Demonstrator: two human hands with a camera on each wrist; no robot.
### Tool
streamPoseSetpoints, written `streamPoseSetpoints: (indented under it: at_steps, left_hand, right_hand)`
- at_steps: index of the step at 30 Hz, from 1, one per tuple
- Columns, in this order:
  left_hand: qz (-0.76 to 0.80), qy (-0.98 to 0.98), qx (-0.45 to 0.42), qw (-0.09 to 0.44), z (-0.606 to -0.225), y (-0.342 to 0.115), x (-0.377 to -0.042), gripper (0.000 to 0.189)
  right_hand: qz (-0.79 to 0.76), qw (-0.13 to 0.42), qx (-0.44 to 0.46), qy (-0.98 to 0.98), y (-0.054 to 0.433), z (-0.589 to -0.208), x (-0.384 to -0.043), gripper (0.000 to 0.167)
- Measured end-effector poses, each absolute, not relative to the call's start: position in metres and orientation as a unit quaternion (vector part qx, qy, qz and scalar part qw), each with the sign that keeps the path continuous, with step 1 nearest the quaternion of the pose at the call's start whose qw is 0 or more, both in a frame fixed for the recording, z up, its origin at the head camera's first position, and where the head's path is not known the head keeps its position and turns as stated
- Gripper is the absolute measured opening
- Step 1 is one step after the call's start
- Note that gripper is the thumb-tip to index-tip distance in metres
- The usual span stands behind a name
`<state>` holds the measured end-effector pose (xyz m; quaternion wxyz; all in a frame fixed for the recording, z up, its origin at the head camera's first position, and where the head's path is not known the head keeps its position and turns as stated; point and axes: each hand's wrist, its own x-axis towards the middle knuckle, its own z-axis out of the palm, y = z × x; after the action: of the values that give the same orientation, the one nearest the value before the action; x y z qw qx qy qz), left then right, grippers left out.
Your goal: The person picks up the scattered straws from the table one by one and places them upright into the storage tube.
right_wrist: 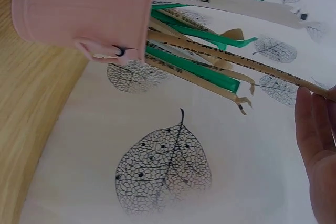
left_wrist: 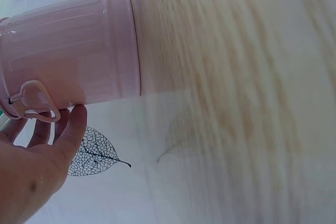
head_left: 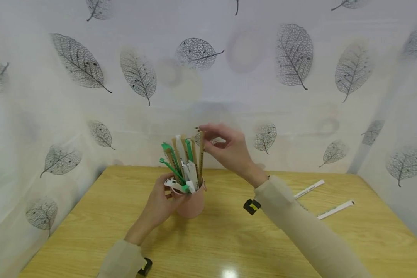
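A pink bucket [head_left: 191, 206] with small side handles stands on the table, packed with paper-wrapped straws in brown, white and green [head_left: 173, 164]. My left hand [head_left: 161, 206] holds it from the left near the rim; in the left wrist view those fingers [left_wrist: 76, 124] lie against the wall beside a loop handle [left_wrist: 39, 100]. Above the bucket's right side, my right hand [head_left: 227, 144] pinches the upper end of a brown paper-wrapped straw [head_left: 201, 154]. That straw [right_wrist: 236, 59] runs from the bucket's mouth to my fingertips in the right wrist view, its lower end hidden inside.
On the right of the table lie two white paper-wrapped straws [head_left: 309, 189], partly behind my right sleeve [head_left: 299, 220]. A leaf-printed curtain [head_left: 208, 85] surrounds the wooden table [head_left: 250, 247] at the back and sides.
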<state>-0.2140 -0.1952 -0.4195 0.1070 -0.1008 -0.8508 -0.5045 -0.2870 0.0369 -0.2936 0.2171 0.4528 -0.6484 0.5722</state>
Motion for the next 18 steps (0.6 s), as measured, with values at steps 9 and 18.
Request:
streamPoseSetpoints:
  at_steps: [9, 18]
  left_hand:
    - [-0.503, -0.85, -0.106, 0.115, -0.419, -0.196, -0.215, 0.071]
    - [-0.503, -0.851, -0.101, 0.112, -0.418, -0.195, -0.214, 0.072]
  right_hand:
    - [0.534, 0.209, 0.453, -0.683, 0.035, -0.318, -0.289, 0.032]
    - [0.5, 0.208, 0.458, -0.705, 0.032, -0.342, -0.293, 0.029]
